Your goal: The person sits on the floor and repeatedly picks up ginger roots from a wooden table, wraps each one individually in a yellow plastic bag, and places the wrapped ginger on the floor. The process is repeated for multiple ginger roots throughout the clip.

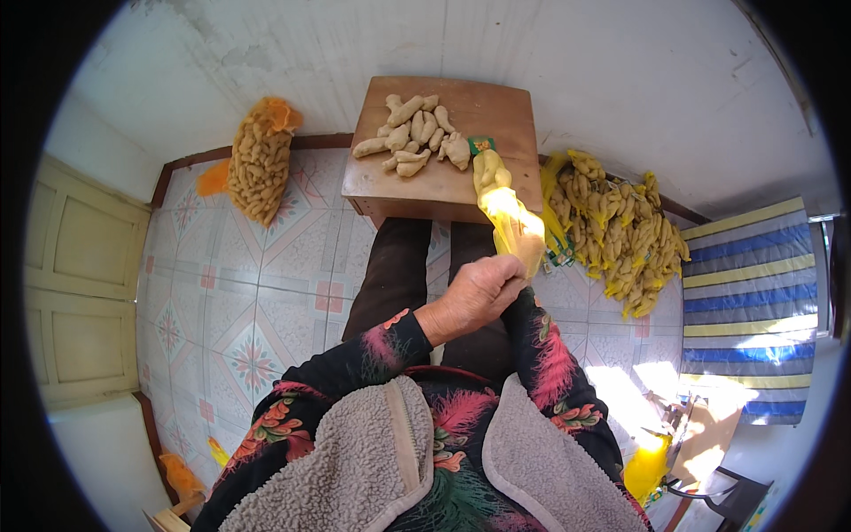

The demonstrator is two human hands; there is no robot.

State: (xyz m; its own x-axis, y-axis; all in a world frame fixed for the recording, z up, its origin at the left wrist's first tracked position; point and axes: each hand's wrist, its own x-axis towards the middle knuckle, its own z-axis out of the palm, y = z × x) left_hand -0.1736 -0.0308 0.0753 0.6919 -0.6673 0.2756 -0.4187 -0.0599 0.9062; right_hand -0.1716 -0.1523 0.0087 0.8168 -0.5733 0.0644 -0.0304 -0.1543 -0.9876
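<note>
A yellow mesh bag stretches from the table's right front corner towards me. Ginger roots fill its far end, beside a green label. My left hand reaches across and is closed on the near end of the net. My right hand is at the same end, just beyond the left; bright sun and yellow mesh over it hide its fingers. Loose ginger roots lie in a pile on the brown wooden table, left of the bag.
Left of the table stands an orange mesh sack full of ginger. Many yellow bags of ginger are heaped on the tiled floor to the right. A striped cloth hangs at the right, above a chair and yellow netting.
</note>
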